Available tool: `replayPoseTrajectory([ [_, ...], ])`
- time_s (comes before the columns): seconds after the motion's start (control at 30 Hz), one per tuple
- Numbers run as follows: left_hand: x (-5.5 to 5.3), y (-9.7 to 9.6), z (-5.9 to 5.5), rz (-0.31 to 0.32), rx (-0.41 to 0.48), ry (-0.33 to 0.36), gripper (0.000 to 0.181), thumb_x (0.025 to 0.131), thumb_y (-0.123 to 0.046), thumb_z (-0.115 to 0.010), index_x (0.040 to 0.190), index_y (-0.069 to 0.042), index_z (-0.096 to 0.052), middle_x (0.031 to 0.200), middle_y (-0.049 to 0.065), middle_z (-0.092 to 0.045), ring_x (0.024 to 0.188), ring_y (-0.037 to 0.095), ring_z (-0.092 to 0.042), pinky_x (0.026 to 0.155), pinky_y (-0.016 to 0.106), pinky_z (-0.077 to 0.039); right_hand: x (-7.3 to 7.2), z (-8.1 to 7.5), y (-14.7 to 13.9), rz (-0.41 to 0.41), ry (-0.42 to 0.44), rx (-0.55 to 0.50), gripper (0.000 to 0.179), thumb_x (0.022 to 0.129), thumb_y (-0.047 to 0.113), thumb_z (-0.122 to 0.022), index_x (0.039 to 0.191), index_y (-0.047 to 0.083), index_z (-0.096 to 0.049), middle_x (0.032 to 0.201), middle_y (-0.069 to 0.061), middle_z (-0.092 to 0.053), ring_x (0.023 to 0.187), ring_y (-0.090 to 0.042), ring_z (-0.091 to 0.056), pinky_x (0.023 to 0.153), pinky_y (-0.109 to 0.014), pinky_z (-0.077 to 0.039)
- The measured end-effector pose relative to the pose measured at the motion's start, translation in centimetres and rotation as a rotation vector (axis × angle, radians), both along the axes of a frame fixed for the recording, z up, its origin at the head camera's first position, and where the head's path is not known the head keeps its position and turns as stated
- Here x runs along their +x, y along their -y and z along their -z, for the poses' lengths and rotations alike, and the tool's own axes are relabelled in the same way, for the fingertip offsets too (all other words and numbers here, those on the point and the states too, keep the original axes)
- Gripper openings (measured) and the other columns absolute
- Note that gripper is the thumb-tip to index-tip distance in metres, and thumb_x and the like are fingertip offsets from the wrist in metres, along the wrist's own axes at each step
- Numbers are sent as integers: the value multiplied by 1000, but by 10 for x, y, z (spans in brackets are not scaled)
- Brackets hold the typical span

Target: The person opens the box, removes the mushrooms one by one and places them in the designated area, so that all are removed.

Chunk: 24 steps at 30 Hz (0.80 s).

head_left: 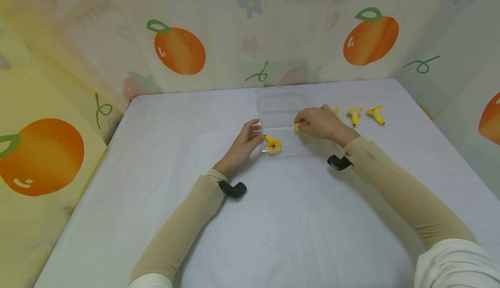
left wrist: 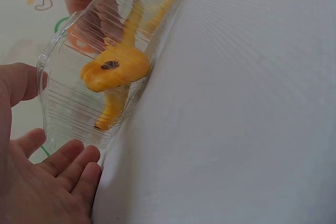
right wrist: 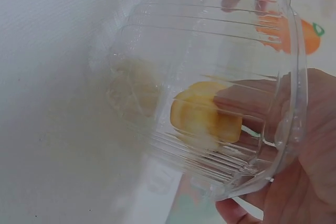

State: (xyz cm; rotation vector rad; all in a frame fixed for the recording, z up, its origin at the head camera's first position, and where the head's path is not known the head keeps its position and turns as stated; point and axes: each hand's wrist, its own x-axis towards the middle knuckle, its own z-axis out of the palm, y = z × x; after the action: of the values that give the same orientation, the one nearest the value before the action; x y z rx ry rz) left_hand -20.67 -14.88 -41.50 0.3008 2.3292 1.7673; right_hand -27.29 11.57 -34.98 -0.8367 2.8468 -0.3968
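Observation:
A clear plastic clamshell box lies open on the table, its lid folded back toward the wall. Yellow trumpet-shaped mushrooms lie in its left part, one showing a dark spot in the left wrist view. My left hand rests against the box's left end, thumb at the rim and fingers relaxed along the side. Over the right part, my right hand pinches another yellow mushroom, which shows through the clear wall in the right wrist view.
Right of the box, more mushrooms lie in a row on the white-covered table: one partly behind my right hand, a middle one and an outer one. A fruit-patterned cloth hangs behind the table.

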Motion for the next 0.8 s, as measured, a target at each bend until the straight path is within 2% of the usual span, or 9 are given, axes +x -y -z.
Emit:
replayPoseTrajectory([
  [0.47, -2, 0, 3, 6, 12, -17, 65, 105, -27, -54, 159, -14, -21, 160, 12, -35, 147, 31, -39, 123, 49, -33, 2, -1, 4, 16, 7, -58, 26, 97, 17, -62, 118, 9, -74, 119, -9, -75, 115, -28, -67, 100, -55, -34],
  [0.8, 0, 0, 1, 8, 16, -16, 65, 104, -29, -54, 159, -15, -21, 160, 12, -36, 147, 30, -39, 123, 48, -34, 3, -2, 4, 23, 14, -80, 26, 98, 18, -60, 120, 10, -73, 117, -8, -75, 108, -26, -67, 103, -55, -37],
])
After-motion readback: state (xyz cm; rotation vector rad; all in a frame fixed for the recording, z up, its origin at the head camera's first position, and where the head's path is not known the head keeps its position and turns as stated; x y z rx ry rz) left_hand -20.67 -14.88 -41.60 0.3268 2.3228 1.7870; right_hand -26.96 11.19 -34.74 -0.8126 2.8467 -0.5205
